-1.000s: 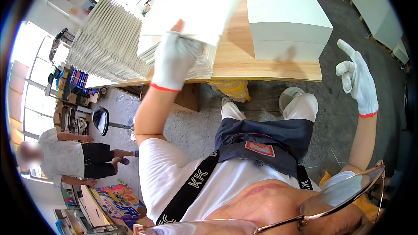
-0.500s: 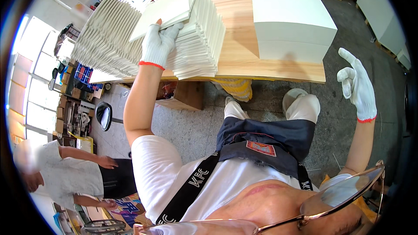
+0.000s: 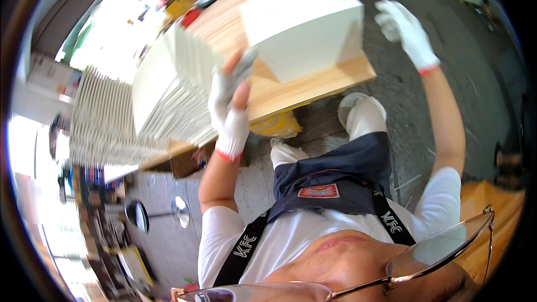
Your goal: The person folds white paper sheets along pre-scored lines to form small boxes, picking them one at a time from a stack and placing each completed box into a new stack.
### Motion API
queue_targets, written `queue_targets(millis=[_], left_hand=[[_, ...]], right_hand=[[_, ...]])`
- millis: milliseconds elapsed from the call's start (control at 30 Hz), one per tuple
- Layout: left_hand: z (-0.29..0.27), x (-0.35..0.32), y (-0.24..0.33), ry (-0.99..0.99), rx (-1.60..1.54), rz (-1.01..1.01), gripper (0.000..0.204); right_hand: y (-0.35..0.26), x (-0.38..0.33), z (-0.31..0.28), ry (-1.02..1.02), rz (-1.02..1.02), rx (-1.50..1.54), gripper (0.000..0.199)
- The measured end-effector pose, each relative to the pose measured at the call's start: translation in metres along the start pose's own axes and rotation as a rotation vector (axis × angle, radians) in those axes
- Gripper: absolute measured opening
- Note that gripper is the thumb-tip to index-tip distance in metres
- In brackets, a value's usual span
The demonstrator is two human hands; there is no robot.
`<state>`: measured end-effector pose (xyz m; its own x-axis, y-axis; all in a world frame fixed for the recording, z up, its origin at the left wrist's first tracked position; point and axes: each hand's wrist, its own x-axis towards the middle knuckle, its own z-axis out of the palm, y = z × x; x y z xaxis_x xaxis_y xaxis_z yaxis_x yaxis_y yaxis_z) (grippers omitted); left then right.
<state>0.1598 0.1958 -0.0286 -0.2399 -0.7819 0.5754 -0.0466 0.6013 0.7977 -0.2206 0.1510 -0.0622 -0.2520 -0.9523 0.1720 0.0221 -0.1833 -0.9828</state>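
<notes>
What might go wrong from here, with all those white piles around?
The middle stack is uneven and stands near the front edge of the table; the left hand, close beside it, might knock it askew. Two of that hand's fingertips look bare, so stack edges might nick them. The block sits near the table's right edge; the right hand might bump it.

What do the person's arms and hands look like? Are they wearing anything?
The left hand and right hand wear white gloves with red cuffs. On the left glove, at least two fingers have bare ends. Above the bare forearms are short white sleeves.
</notes>
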Motion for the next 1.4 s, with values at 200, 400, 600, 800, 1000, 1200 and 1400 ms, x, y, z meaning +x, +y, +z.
queue_targets(millis=[200, 400, 600, 800, 1000, 1200, 1400], left_hand=[[0.088, 0.175, -0.054, -0.391, 0.900, 0.397, 0.025], [0.096, 0.211, -0.092, -0.667, 0.650, -0.104, 0.025], [0.100, 0.194, -0.096, -0.594, 0.592, 0.098, 0.025], [0.101, 0.194, -0.102, -0.644, 0.361, 0.039, 0.035], [0.103, 0.194, -0.101, -0.607, 0.349, -0.036, 0.047], [0.102, 0.196, -0.100, -0.618, 0.326, -0.046, 0.050], [0.100, 0.187, -0.084, -0.564, 0.350, -0.050, 0.043]], right_hand=[[0.003, 0.041, 0.019, 0.176, -0.183, -1.031, 0.076], [-0.017, 0.047, 0.044, 0.109, -0.477, -1.298, 0.054], [-0.020, 0.081, 0.051, 0.077, -0.671, -1.162, 0.048], [-0.005, 0.079, 0.062, 0.111, -0.245, -0.641, 0.059], [0.005, 0.071, 0.068, 0.249, -0.390, -0.577, 0.054], [0.011, 0.071, 0.067, 0.257, -0.381, -0.573, 0.051], [0.009, 0.070, 0.067, 0.245, -0.325, -0.648, 0.053]])
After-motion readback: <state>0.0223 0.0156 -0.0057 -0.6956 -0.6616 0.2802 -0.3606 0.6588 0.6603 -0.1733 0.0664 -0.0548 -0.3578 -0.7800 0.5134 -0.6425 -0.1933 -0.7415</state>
